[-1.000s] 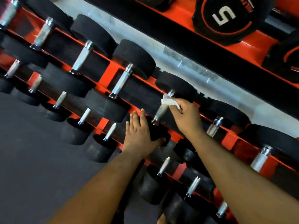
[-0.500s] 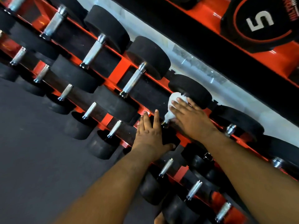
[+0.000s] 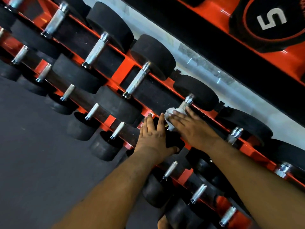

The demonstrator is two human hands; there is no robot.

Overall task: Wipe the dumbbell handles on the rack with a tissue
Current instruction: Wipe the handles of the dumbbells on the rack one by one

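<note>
Two bare forearms reach up from the lower edge toward the orange steel dumbbell rack (image 3: 125,66), crossing above its lower tier of small black dumbbells with short silver handles (image 3: 170,170).

The left hand (image 3: 152,138) lies flat on the near black rubber head (image 3: 175,140) of one dumbbell on the upper tier, fingers straight and pointing away, thumb hooked round the head's lower edge; it steadies the weight rather than clutching it.

Just to its right, almost touching, the right hand (image 3: 189,128) lies over the knurled silver handle (image 3: 185,104) of that same dumbbell, pressing a crumpled white tissue (image 3: 170,115) against the metal. The fingers look mostly extended across the paper, though blur makes it hard to say whether the thumb curls underneath. The tissue shows at the fingertips and beneath the palm, covering the nearer part of the handle; the farther part, with its chrome collar, stays bare just beyond the fingers.

Past the right hand sits the far black round head (image 3: 198,91) of this dumbbell. To the left of both hands, larger black dumbbells with knurled handles (image 3: 137,81) run along the same tier.

Beyond the rack lies a pale strip of floor (image 3: 206,63), then a second orange shelf carrying a black round weight marked with a white 5 (image 3: 270,22), well beyond the right hand.
</note>
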